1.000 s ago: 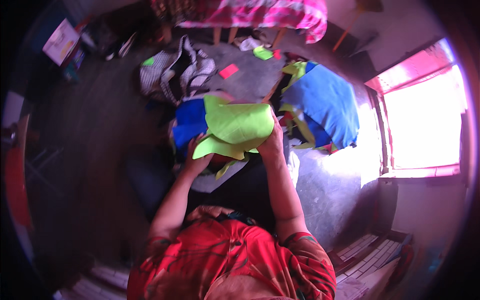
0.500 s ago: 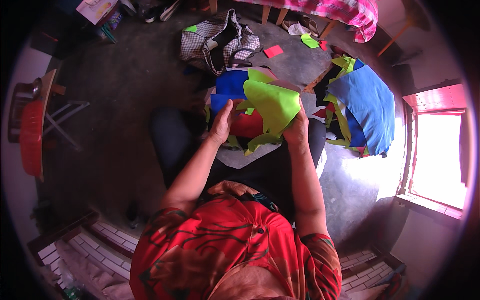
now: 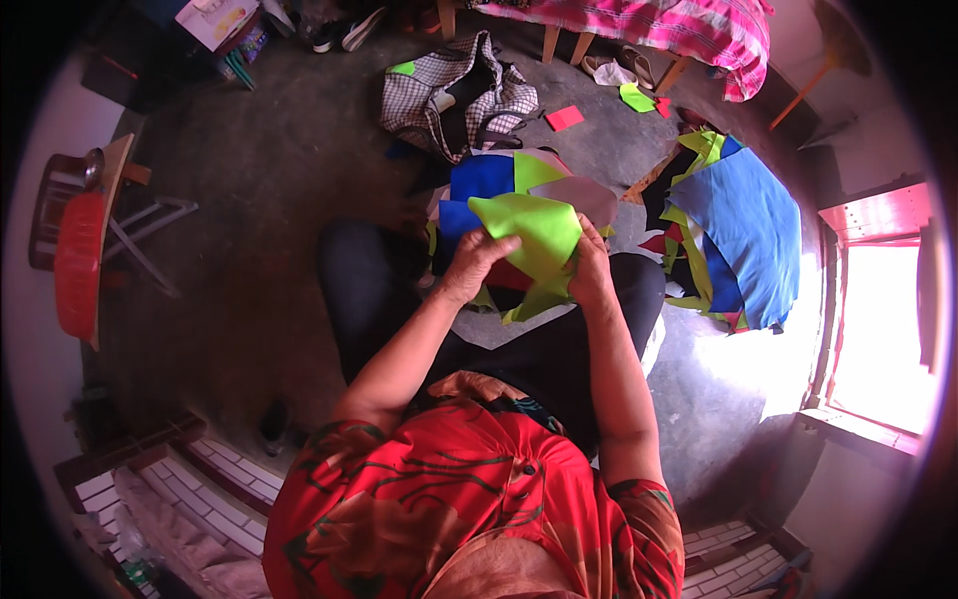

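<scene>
A lime-green fabric piece [image 3: 534, 235] is stretched between my two hands, above my lap. My left hand [image 3: 477, 265] pinches its left edge, thumb on top. At the right edge my right hand [image 3: 591, 264] grips it, with some fingers hidden behind the cloth. Below and beyond it lies a heap of fabric scraps in blue [image 3: 483, 175], grey [image 3: 587, 197], lime green and red. The held piece covers part of this heap.
To the right rises another pile of fabric pieces, topped by a large blue one [image 3: 743, 205]. A checked bag [image 3: 439, 95] lies open beyond the heap. Small red [image 3: 564, 118] and green scraps [image 3: 636, 98] lie on the floor. A red basin [image 3: 78, 265] is at far left.
My left hand has taken hold of the lime-green fabric's left edge. The piece has come slightly left and now spreads between both hands. The whole view has shifted a little.
</scene>
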Tool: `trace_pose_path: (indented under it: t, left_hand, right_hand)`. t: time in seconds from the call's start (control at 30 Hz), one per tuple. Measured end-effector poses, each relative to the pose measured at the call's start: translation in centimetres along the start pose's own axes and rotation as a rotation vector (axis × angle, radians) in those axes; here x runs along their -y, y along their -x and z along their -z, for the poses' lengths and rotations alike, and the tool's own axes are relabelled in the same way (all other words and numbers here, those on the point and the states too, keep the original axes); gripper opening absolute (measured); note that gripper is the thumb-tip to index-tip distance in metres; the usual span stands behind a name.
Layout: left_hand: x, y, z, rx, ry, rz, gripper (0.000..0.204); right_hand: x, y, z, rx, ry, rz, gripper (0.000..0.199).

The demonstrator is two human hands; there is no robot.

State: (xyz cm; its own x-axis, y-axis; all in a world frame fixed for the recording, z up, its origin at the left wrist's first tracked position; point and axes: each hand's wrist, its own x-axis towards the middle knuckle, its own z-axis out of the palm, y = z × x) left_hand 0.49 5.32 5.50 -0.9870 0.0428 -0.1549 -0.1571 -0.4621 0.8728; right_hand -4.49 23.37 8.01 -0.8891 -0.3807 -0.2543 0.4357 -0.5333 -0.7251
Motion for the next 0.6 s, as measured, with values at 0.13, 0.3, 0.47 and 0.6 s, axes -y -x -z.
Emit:
trace_pose_path:
  t: [0.13, 0.3, 0.47, 0.6]
  left_hand:
    - [-3.4, -0.6, 0.8, -0.129, 0.205, -0.116, 0.027]
    - [-6.6, -2.1, 3.1, -0.269, 0.108, -0.188, 0.023]
    - [-10.1, -5.3, 2.9, -0.187, 0.044, -0.276, 0.028]
    - [-15.4, -7.0, -0.2, -0.11, 0.06, -0.41, 0.034]
  right_hand:
    - [-0.9, -0.9, 1.8, -0.129, 0.202, 0.005, 0.013]
    - [0.0, -0.6, 1.6, -0.243, 0.173, 0.093, 0.013]
    - [0.0, -1.2, 3.1, -0.278, 0.107, 0.151, 0.012]
    - [0.1, -1.1, 3.3, -0.243, 0.1, 0.181, 0.012]
